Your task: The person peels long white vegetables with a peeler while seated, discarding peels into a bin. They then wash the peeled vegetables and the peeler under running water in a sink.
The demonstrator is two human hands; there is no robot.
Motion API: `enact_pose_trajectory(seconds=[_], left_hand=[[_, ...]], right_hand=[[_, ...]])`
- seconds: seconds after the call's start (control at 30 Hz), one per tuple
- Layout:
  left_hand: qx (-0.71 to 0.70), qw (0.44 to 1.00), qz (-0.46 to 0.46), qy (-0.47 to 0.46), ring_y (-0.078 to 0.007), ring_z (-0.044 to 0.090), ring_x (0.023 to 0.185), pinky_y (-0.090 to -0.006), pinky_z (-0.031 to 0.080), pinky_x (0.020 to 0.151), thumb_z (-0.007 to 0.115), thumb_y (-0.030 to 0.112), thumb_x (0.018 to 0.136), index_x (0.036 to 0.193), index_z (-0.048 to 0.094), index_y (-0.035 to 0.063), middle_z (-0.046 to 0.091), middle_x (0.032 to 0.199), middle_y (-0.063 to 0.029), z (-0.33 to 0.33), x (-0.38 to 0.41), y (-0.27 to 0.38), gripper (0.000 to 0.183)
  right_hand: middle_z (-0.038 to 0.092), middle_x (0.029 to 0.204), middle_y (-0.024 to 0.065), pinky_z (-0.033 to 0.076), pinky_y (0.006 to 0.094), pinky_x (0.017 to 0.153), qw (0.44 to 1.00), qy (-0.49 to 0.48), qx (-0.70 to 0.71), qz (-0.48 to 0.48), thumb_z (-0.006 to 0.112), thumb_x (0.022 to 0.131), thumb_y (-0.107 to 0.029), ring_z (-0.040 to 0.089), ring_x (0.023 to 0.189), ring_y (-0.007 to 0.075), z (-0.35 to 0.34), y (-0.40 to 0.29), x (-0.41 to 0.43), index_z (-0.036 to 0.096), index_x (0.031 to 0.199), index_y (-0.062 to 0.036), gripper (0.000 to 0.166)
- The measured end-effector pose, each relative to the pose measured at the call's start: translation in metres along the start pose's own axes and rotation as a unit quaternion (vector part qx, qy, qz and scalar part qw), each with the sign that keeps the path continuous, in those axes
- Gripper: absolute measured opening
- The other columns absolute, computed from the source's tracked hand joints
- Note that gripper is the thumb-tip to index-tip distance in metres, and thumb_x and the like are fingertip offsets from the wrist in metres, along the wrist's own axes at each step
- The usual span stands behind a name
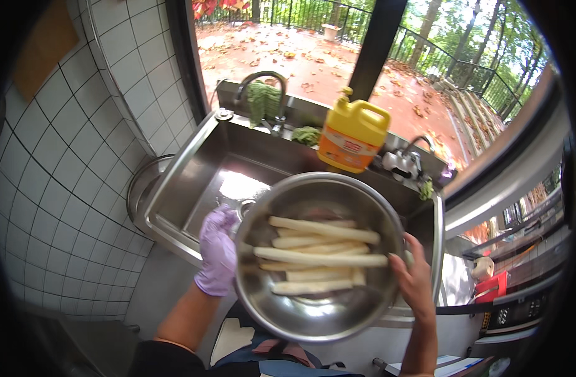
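Before me is a round stainless steel bowl (316,315) holding several long, pale, peeled root vegetables (321,257), laid mostly side by side. My left hand (218,252), in a purple disposable glove, is at the bowl's left side; its fingers are bunched, and whether they grip the bowl cannot be told. My bare right hand (412,273) holds the right rim, with the thumb over the edge. The bowl is above the front of a stainless steel sink (175,188) and hides part of its basins.
A yellow plastic jug (353,134) stands at the sink's back ledge. Left of it are a curved faucet (281,94) with a green cloth (262,101) and a green bundle (306,135). Another faucet (415,146) is at right. A tiled wall (80,155) bounds the left side.
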State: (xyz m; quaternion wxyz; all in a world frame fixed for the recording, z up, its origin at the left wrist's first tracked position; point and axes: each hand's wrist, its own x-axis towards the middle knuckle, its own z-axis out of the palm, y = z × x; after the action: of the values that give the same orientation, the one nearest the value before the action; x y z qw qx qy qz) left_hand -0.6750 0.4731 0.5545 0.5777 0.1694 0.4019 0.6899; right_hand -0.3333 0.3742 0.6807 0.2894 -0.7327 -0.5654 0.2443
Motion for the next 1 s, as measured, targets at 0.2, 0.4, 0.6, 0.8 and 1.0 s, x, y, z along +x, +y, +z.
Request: enact_pose_trajectory(seconds=[0.2,0.4,0.6,0.8,1.0], left_hand=[[0.223,0.96,0.16,0.047,-0.011,0.055,0.09,-0.0274,0.045,0.087,0.059,0.012,0.089,0.114,0.054,-0.0008,0.057,0.1,-0.0025,-0.058,0.166,0.021,0.029],[0.452,0.866,0.208,0.052,-0.0139,0.059,0.08,-0.0302,0.05,0.075,0.062,0.014,0.088,0.104,0.06,-0.0007,0.062,0.092,-0.0082,-0.144,0.289,-0.032,0.022],[0.607,0.784,0.097,0.084,-0.0285,0.06,0.083,-0.0391,0.049,0.077,0.062,0.021,0.082,0.093,0.064,0.0043,0.061,0.09,-0.0148,-0.217,0.338,-0.074,0.02],[0.777,0.627,0.051,-0.003,-0.0325,0.05,0.104,-0.0447,0.039,0.091,0.065,0.029,0.073,0.109,0.057,0.0076,0.056,0.103,-0.0155,-0.207,0.312,-0.074,0.042],[0.664,0.684,0.155,-0.259,-0.0346,0.048,0.113,-0.0431,0.037,0.1,0.063,0.019,0.078,0.119,0.053,0.0037,0.056,0.116,-0.0172,-0.092,0.401,-0.039,0.045]], right_hand=[[0.059,0.113,0.0305,0.046,0.0434,0.09,0.992,-0.123,-0.022,0.005,0.061,0.086,-0.047,0.057,0.107,0.0443,0.205,0.012,0.185,0.035,0.136,-0.0037,0.071],[0.059,0.115,0.0284,0.044,0.0409,0.094,0.986,-0.131,0.016,0.104,0.066,0.08,-0.049,0.058,0.109,0.0386,0.387,0.057,0.278,0.048,0.126,0.0043,0.072],[0.06,0.105,0.0268,0.051,0.0386,0.073,0.953,-0.231,-0.039,0.193,0.066,0.078,-0.048,0.063,0.087,0.0328,0.465,0.093,0.29,0.05,0.122,0.0084,0.074],[0.062,0.101,0.0291,0.048,0.0446,0.081,0.981,-0.161,-0.093,0.06,0.063,0.081,-0.032,0.06,0.098,0.0427,0.443,0.065,0.312,0.046,0.128,0.0018,0.06],[0.063,0.079,0.0173,0.051,0.0428,0.065,0.958,0.09,-0.212,-0.17,0.071,0.077,-0.025,0.061,0.071,0.0361,0.416,-0.097,0.45,0.064,0.086,-0.0013,0.026]])
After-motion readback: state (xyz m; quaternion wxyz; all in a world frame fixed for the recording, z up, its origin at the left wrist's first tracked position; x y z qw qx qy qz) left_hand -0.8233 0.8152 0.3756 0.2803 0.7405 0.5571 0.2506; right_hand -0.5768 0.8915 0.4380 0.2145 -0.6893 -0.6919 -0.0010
